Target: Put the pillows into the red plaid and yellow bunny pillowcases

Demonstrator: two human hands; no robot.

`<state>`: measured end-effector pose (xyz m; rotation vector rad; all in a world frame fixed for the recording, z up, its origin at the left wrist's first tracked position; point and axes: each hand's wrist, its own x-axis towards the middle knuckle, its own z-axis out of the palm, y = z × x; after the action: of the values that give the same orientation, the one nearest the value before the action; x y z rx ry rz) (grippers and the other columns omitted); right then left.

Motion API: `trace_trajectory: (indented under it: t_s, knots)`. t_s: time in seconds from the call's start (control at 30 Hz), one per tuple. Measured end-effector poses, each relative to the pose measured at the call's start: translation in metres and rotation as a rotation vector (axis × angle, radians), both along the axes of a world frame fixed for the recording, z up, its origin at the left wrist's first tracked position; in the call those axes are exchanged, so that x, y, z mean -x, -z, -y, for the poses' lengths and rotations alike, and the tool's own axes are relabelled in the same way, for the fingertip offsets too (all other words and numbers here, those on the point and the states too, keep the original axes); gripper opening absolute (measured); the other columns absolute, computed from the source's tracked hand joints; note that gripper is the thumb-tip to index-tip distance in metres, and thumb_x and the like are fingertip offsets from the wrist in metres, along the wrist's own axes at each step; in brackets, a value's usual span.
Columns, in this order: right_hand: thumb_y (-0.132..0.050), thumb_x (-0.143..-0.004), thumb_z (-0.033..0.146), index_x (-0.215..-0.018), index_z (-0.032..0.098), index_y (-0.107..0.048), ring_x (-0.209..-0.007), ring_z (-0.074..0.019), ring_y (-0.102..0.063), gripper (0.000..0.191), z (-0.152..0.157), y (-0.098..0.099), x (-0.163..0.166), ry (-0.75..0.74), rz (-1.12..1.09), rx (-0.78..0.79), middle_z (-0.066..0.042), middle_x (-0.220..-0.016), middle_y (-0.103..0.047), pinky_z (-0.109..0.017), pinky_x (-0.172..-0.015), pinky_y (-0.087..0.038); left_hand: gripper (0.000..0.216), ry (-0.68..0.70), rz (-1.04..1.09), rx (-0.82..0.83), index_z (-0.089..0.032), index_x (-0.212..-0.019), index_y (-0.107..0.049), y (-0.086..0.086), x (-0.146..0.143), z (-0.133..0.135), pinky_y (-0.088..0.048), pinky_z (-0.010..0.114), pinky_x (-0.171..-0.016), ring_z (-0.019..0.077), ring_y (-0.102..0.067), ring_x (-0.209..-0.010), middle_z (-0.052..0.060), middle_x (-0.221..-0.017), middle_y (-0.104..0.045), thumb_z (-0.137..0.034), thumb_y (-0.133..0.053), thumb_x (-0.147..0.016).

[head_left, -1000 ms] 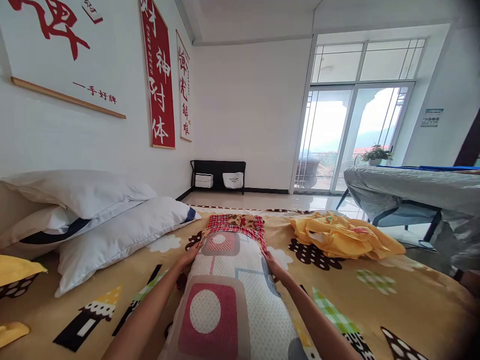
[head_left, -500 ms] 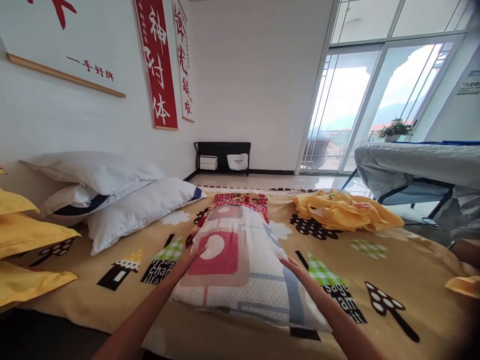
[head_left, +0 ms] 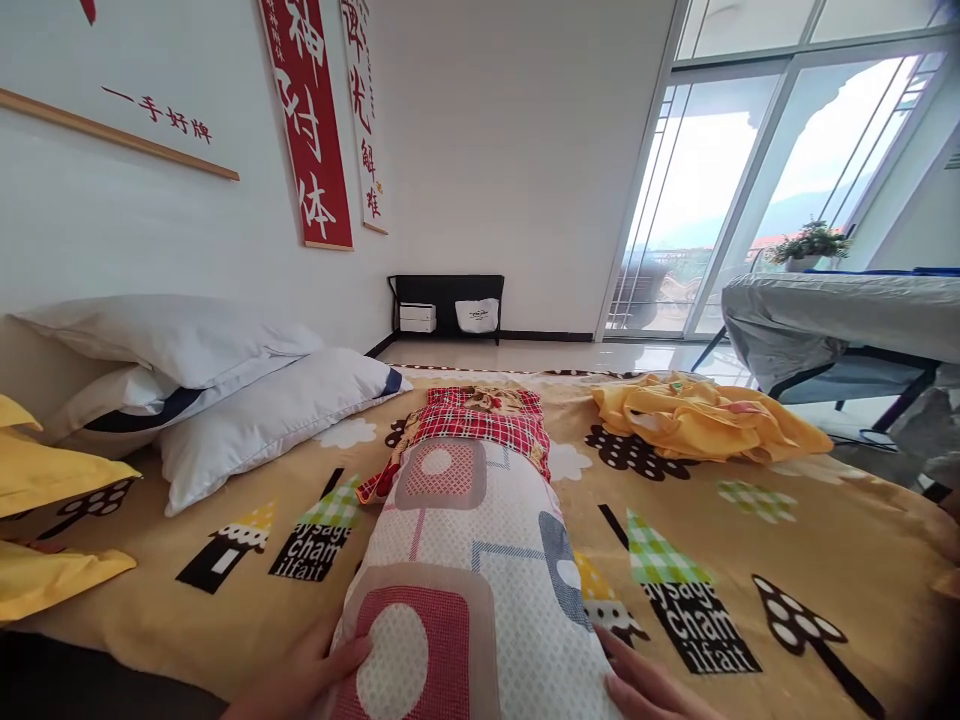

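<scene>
A long white pillow [head_left: 517,580] with pink and blue-grey block patterns lies lengthwise before me on the bed. Its far end runs under a red plaid pillowcase [head_left: 491,424] with a printed picture on top. At the bottom of the view my left hand [head_left: 300,668] grips the pillow's left side, thumb over the pink square and fingers hidden beneath. Opposite, my right hand [head_left: 637,682] holds the right edge, its fingers against the cloth and partly cut off by the frame.
Tan printed bedding [head_left: 247,620] spreads under everything. White pillows [head_left: 277,420] are stacked at left by the wall, beside yellow cushions [head_left: 60,470]. A crumpled yellow cloth [head_left: 712,415] lies at right. Beyond stand a black rack [head_left: 446,292] and a covered table [head_left: 847,310].
Both hands have slid toward me along the pillow's sides. The pillow has come nearer and stretched out flatter, and more of the red plaid pillowcase shows over its far end.
</scene>
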<state>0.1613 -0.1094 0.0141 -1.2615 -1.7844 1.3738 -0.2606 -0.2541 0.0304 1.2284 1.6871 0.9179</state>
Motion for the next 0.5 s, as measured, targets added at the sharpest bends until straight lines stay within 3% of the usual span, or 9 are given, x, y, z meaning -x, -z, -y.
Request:
trace_trajectory:
  t_s: [0.1, 0.17, 0.23, 0.37, 0.5]
  knots:
    - [-0.065, -0.068, 0.060, -0.109, 0.034, -0.071, -0.073, -0.0290, -0.066, 0.049, -0.051, -0.027, 0.001, -0.130, 0.054, 0.053, -0.011, -0.087, -0.071, -0.041, -0.057, -0.053, 0.042, 0.070, -0.133, -0.039, -0.024, -0.080, -0.071, -0.035, 0.028, -0.027, -0.052, 0.035, -0.071, 0.0263, -0.065, -0.078, 0.005, -0.082, -0.073, -0.063, -0.058, -0.074]
    - [-0.064, -0.065, 0.060, -0.105, 0.027, -0.070, -0.073, -0.0256, -0.065, 0.052, -0.093, -0.034, 0.018, -0.020, 0.035, -0.064, -0.009, -0.087, -0.070, -0.035, -0.056, -0.050, 0.042, 0.001, -0.181, -0.190, -0.021, -0.079, -0.068, -0.052, 0.044, -0.065, -0.050, 0.031, -0.062, 0.0226, -0.062, -0.067, 0.005, -0.071, -0.068, -0.059, -0.050, -0.080]
    - [-0.065, -0.057, 0.060, -0.096, 0.020, -0.068, -0.078, -0.0260, -0.065, 0.056, -0.134, -0.031, 0.044, 0.140, 0.010, -0.139, -0.010, -0.092, -0.070, -0.033, -0.057, -0.049, 0.036, -0.149, -0.246, -0.386, -0.020, -0.088, -0.065, -0.060, 0.051, -0.115, -0.051, 0.031, -0.073, 0.0225, -0.064, -0.079, 0.006, -0.083, -0.069, -0.051, -0.053, -0.077]
    - [-0.053, -0.060, 0.067, -0.107, 0.016, -0.060, -0.091, -0.0282, -0.064, 0.070, -0.183, -0.013, 0.096, 0.314, -0.025, -0.184, -0.016, -0.106, -0.067, -0.037, -0.069, -0.050, 0.035, -0.270, -0.340, -0.484, -0.017, -0.100, -0.061, -0.058, 0.039, -0.206, -0.049, 0.034, -0.089, 0.0232, -0.063, -0.096, 0.011, -0.107, -0.066, -0.042, -0.048, -0.078]
    - [-0.046, -0.065, 0.071, -0.119, 0.017, -0.054, -0.098, -0.0268, -0.064, 0.077, -0.187, 0.004, 0.118, 0.307, -0.074, -0.236, -0.015, -0.112, -0.066, -0.038, -0.082, -0.050, 0.042, -0.274, -0.392, -0.540, -0.014, -0.118, -0.056, -0.033, 0.012, -0.245, -0.039, 0.039, -0.104, 0.0253, -0.054, -0.117, 0.014, -0.123, -0.060, -0.027, -0.048, -0.078]
